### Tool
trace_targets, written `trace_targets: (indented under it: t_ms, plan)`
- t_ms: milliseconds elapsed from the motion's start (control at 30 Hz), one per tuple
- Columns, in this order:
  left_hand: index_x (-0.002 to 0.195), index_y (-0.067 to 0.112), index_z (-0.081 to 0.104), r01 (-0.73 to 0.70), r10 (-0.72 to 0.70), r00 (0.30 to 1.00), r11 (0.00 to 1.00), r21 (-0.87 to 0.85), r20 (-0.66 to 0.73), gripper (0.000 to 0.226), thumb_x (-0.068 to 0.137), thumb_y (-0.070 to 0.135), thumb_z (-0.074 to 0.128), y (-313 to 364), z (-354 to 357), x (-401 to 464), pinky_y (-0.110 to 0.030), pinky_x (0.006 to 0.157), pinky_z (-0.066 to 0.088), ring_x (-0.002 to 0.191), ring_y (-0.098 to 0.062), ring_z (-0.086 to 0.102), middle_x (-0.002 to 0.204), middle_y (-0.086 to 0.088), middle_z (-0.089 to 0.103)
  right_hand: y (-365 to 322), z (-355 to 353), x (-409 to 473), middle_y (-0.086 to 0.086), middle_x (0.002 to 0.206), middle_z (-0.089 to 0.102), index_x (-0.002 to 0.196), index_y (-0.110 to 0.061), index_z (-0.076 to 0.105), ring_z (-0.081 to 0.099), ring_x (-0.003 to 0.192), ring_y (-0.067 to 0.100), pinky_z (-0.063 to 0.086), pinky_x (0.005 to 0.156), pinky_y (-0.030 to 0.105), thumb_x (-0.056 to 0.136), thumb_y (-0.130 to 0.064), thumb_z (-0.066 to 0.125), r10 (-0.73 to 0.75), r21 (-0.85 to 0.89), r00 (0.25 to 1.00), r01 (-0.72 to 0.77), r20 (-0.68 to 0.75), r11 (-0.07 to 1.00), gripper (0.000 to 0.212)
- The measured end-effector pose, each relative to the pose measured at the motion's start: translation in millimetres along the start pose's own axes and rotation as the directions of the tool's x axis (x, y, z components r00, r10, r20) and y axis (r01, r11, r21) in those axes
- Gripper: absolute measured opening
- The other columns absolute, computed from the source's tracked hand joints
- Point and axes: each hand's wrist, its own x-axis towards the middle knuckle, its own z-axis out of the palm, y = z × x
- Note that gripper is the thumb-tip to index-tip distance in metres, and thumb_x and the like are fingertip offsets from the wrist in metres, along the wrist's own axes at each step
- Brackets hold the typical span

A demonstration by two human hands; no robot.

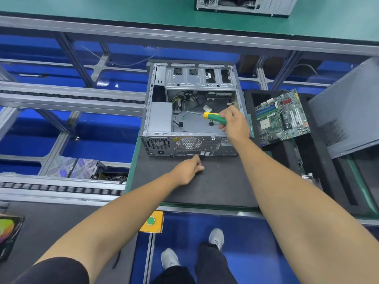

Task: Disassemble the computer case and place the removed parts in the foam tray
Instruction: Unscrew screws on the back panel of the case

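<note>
An open grey computer case [162, 124] lies on a dark mat, its inside showing loose cables and a power supply at the left. My right hand [233, 124] grips a green and yellow screwdriver [214, 117] above the case's right side, the shaft pointing left into the case. My left hand [189, 170] hovers just in front of the case's rear panel with fingers curled; whether it holds something small I cannot tell. A green motherboard [282, 117] lies on the black foam tray [326, 181] to the right.
A grey side panel [346, 111] leans at the far right over the tray. A second case [246, 5] stands on the far green bench. Conveyor rails [61, 99] run at the left. A yellow box with a green button [151, 221] sits at the bench front.
</note>
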Motion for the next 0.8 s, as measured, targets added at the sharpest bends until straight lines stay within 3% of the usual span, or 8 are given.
trace_targets:
  t_ms: [167, 267, 333, 467, 567, 667, 800]
  plan:
    - [0.106, 0.015, 0.039, 0.063, -0.080, 0.995, 0.970, 0.234, 0.065, 0.006, 0.102, 0.012, 0.042, 8.0, 11.4, 7.8, -0.039, 0.086, 0.049, 0.111, -0.025, 0.061, 0.122, 0.006, 0.071, -0.2, -2.0, 0.7, -0.017, 0.072, 0.070, 0.076, -0.037, 0.060, 0.070, 0.066, 0.016, 0.058, 0.075, 0.055, 0.092, -0.037, 0.047, -0.007, 0.022, 1.000, 0.006, 0.014, 1.000, 0.020]
    - [0.132, 0.005, 0.038, 0.060, -0.095, 0.994, 0.901, 0.430, 0.061, 0.042, 0.094, 0.000, 0.055, 19.2, 15.2, 15.8, -0.042, 0.092, 0.051, 0.120, -0.028, 0.060, 0.130, -0.003, 0.067, 1.7, -3.5, 1.2, -0.015, 0.076, 0.071, 0.078, -0.033, 0.060, 0.068, 0.060, 0.009, 0.058, 0.073, 0.053, 0.094, -0.034, 0.048, -0.017, 0.062, 0.999, 0.015, 0.035, 0.998, 0.020]
    - [0.135, 0.003, 0.038, 0.011, -0.063, 0.995, 0.849, 0.528, 0.080, 0.043, 0.096, 0.003, 0.057, 23.9, 13.6, 17.7, -0.045, 0.096, 0.051, 0.119, -0.032, 0.060, 0.133, -0.010, 0.063, 1.3, -5.7, 1.7, -0.011, 0.080, 0.072, 0.079, -0.029, 0.060, 0.067, 0.058, 0.007, 0.057, 0.072, 0.052, 0.095, -0.031, 0.049, -0.014, 0.096, 0.998, 0.008, 0.057, 0.995, 0.020]
    - [0.129, 0.005, 0.040, -0.056, -0.040, 0.983, 0.860, 0.508, 0.177, 0.039, 0.093, -0.002, 0.052, 24.3, 2.7, 20.3, -0.041, 0.097, 0.050, 0.125, -0.029, 0.058, 0.138, -0.001, 0.063, -0.1, -11.8, 2.7, 0.002, 0.080, 0.072, 0.082, -0.025, 0.060, 0.064, 0.059, 0.009, 0.055, 0.067, 0.049, 0.096, -0.027, 0.049, -0.010, 0.149, 0.995, -0.005, 0.095, 0.989, 0.019]
    - [0.128, 0.004, 0.040, -0.024, -0.079, 0.982, 0.850, 0.526, 0.173, 0.039, 0.091, -0.005, 0.050, 33.8, 5.0, 24.3, -0.042, 0.097, 0.051, 0.123, -0.028, 0.059, 0.131, 0.004, 0.068, 0.8, -13.8, 3.5, 0.013, 0.084, 0.073, 0.084, -0.022, 0.060, 0.063, 0.063, 0.014, 0.052, 0.066, 0.047, 0.097, -0.025, 0.049, -0.008, 0.197, 0.993, -0.016, 0.119, 0.980, 0.017]
    - [0.127, 0.005, 0.042, 0.054, -0.141, 0.985, 0.807, 0.588, 0.104, 0.030, 0.100, 0.006, 0.053, 44.2, 16.3, 27.4, -0.045, 0.094, 0.052, 0.116, -0.033, 0.062, 0.127, -0.007, 0.067, 2.6, -14.8, 5.8, 0.012, 0.089, 0.073, 0.088, -0.018, 0.061, 0.064, 0.062, 0.014, 0.054, 0.068, 0.052, 0.098, -0.025, 0.048, -0.009, 0.191, 0.992, -0.016, 0.129, 0.981, 0.018]
    - [0.128, 0.004, 0.043, -0.057, -0.048, 0.988, 0.764, 0.643, 0.145, 0.026, 0.110, 0.023, 0.041, 49.2, 21.7, 28.2, -0.046, 0.085, 0.048, 0.107, -0.040, 0.063, 0.118, -0.021, 0.063, 2.4, -16.3, 5.5, 0.006, 0.089, 0.073, 0.086, -0.020, 0.061, 0.065, 0.061, 0.013, 0.054, 0.066, 0.051, 0.099, -0.027, 0.047, 0.003, 0.176, 0.990, -0.027, 0.138, 0.984, 0.020]
